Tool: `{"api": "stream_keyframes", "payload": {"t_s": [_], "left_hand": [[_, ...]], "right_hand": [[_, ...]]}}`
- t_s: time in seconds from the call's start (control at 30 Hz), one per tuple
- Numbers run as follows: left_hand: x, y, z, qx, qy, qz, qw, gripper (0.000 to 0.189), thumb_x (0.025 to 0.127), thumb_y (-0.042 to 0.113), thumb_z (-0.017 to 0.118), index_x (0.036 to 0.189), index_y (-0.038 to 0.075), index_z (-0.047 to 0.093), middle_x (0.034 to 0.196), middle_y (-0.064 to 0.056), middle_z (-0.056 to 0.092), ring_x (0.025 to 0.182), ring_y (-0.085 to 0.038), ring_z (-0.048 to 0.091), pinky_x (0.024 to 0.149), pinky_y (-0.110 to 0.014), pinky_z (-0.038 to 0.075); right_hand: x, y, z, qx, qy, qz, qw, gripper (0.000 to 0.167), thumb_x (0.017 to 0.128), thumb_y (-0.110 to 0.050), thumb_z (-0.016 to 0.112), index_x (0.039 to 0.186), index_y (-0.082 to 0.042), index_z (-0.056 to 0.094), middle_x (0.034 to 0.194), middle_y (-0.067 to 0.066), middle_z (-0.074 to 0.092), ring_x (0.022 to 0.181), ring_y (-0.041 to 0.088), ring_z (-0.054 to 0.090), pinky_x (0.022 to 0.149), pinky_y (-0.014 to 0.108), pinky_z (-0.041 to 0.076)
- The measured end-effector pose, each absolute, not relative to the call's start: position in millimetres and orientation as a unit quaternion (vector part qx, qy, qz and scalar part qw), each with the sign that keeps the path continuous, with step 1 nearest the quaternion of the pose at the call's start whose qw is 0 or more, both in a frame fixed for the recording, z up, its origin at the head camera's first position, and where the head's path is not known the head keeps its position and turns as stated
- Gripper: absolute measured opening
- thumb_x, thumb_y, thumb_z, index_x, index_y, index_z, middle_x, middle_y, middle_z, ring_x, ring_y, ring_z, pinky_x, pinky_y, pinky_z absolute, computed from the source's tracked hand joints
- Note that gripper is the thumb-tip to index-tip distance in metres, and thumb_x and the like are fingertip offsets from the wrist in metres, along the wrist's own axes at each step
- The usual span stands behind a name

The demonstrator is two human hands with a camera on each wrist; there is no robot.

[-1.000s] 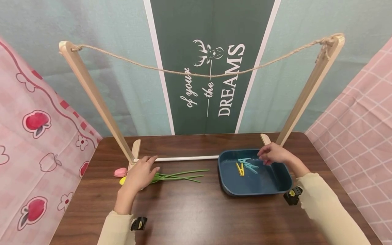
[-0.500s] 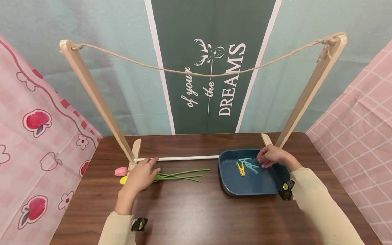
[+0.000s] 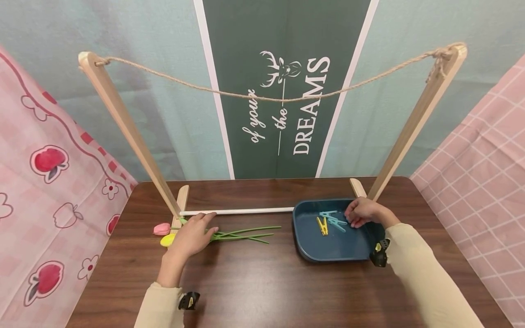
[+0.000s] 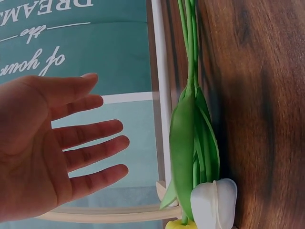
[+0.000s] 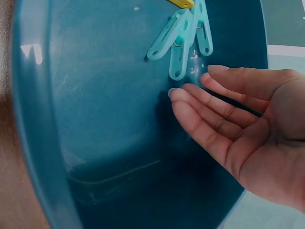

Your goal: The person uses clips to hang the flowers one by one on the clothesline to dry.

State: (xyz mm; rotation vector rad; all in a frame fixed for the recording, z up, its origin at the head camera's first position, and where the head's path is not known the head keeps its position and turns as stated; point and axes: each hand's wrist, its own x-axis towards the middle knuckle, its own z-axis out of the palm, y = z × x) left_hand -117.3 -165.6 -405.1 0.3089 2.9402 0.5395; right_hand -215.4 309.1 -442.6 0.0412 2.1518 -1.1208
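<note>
My left hand hovers over a bunch of artificial tulips, fingers spread and holding nothing. The green stems point right; a pink tulip and a yellow tulip show at the left, and a white tulip appears in the left wrist view. My right hand reaches into a blue plastic basin, its fingers lightly bent with nothing between them. Its fingertips are close beside the light-blue clothespins. A yellow clothespin lies just left of these.
Two wooden posts, left and right, carry a sagging twine line. A white rod runs low between them along the brown table. Printed cloths hang behind and at both sides.
My right hand has shifted slightly inward and lower in the basin, nearer the light-blue clothespins. The left hand has drifted a little to the right over the tulips. The clothespins stay put.
</note>
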Motion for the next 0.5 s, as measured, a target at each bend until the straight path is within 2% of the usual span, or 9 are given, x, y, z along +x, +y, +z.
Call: {"api": "stream_keyframes", "payload": {"t_s": [0.23, 0.5], "left_hand": [[-117.5, -162.1, -406.8, 0.101, 0.976, 0.181, 0.071, 0.044, 0.089, 0.023, 0.058, 0.128, 0.004, 0.050, 0.124, -0.025, 0.049, 0.114, -0.040, 0.046, 0.090, -0.052, 0.037], [-117.3, -160.6, -407.2, 0.103, 0.975, 0.183, 0.070, 0.043, 0.089, 0.022, 0.058, 0.127, 0.004, 0.051, 0.123, -0.024, 0.050, 0.113, -0.039, 0.047, 0.090, -0.052, 0.038]], "right_hand": [[-216.1, 309.0, -446.5, 0.048, 0.832, -0.418, 0.362, 0.011, 0.085, 0.004, 0.053, 0.094, 0.010, 0.057, 0.071, 0.010, 0.060, 0.062, 0.019, 0.062, 0.060, 0.034, 0.053], [-215.3, 306.6, -448.6, 0.065, 0.833, -0.408, 0.367, 0.015, 0.086, 0.002, 0.054, 0.098, 0.009, 0.059, 0.071, 0.010, 0.061, 0.063, 0.020, 0.063, 0.062, 0.035, 0.053]]}}
